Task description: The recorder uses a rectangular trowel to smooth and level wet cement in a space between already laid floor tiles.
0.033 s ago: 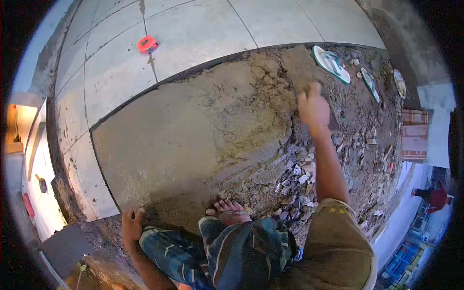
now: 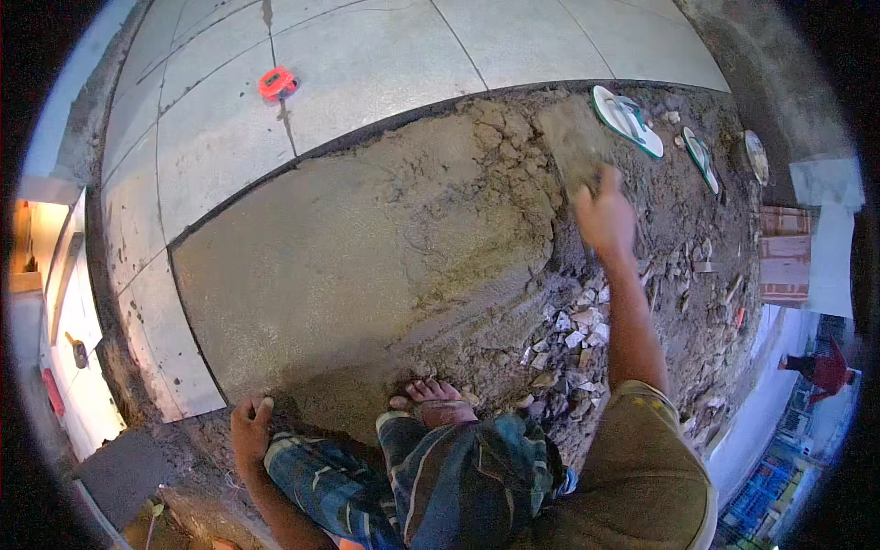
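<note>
And here's the right hand (image 2: 606,218), out at the far right of the mortar bed (image 2: 293,252), fingers wrapped over a long flat float (image 2: 568,137). That float lies at the bed's right end, its upper part showing beyond the knuckles, right up against the rough mortar clumps (image 2: 493,137). To the left of those, the surface runs smooth and grey-brown, all the way to the pale floor tiles (image 2: 367,69) bordering it on the far and left sides.

Down at the near left corner, there's the left hand (image 2: 250,429), beside the knee, fingers bent and thumb close by; whether anything sits between them, I cannot tell. A bare foot (image 2: 435,401) is planted at the near edge, below plaid shorts (image 2: 458,477).

Look around: a red tape measure (image 2: 274,84) on the tiles, a white flip-flop (image 2: 628,121) just beyond the float, broken rubble (image 2: 573,337) left of the right forearm, and far right, another person in a red top (image 2: 828,368).
</note>
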`<state>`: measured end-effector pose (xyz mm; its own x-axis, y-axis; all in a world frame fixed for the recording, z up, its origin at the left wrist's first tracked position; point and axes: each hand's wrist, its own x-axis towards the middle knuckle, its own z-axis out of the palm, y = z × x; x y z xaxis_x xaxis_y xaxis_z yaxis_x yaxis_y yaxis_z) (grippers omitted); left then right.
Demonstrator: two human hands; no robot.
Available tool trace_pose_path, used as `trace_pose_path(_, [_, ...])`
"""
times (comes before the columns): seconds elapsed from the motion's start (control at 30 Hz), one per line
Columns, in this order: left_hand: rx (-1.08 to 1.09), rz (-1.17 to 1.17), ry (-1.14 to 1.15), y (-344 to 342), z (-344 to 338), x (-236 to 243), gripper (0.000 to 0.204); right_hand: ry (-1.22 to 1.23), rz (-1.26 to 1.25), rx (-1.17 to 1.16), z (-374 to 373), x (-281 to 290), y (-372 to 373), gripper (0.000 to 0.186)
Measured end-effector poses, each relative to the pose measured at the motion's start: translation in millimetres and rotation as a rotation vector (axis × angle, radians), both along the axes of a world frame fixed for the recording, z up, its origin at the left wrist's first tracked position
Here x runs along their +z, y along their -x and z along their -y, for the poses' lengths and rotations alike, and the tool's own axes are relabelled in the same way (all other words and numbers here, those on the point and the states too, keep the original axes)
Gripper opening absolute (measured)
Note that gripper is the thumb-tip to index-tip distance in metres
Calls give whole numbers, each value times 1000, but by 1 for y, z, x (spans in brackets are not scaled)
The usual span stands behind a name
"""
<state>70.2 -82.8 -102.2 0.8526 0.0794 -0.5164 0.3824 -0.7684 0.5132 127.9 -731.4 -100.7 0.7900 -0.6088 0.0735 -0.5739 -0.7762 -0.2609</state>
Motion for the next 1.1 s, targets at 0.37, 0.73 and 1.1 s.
trace_pose_path(0.37, [85, -23, 71, 36, -20, -14, 38, -446, 120, 157, 5, -88, -61, 41])
trace_pose_path(0.73, [-65, 52, -14, 36, -12, 2, 39, -710, -39, 138, -80, -67, -86, 41])
trace_pose_path(1.1, [155, -71, -49, 54, -42, 9, 34, -1299, 580, -728, -172, -79, 81, 29])
